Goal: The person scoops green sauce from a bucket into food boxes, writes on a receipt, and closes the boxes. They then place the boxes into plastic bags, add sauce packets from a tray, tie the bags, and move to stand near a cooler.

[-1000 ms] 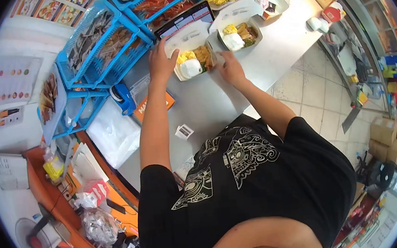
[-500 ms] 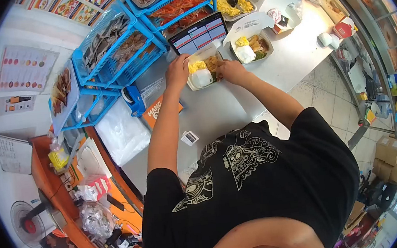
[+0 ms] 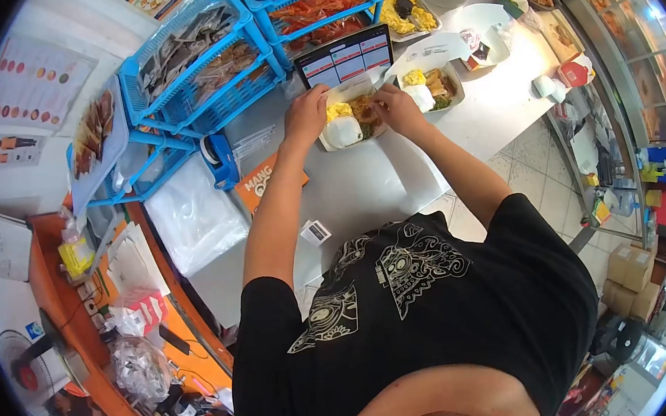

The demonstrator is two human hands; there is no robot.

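Observation:
A white takeaway meal box (image 3: 354,140) lies on the counter in front of me with its lid raised. In it are white rice (image 3: 343,132), yellow scrambled egg (image 3: 338,110) and browned pieces with some greens. My left hand (image 3: 307,116) is closed on the box's left edge. At its upper right corner my right hand (image 3: 400,111) has its fingers pinched on the side near the lid flap; the fingertips are partly hidden. A second open meal box (image 3: 451,102) with similar food stands just right of my right hand.
Behind the box stands a tablet (image 3: 344,58), beside blue basket racks (image 3: 218,99) of packets. A tray of egg (image 3: 409,16), another open box (image 3: 494,44) and a red-and-white carton (image 3: 576,71) are further right. A blue tape dispenser (image 3: 220,161), plastic bags (image 3: 196,213) and an orange sheet (image 3: 263,184) lie left.
My right hand has moved from above the food to the box's upper right corner by the lid. My left hand stays on the left edge. The view has shifted slightly.

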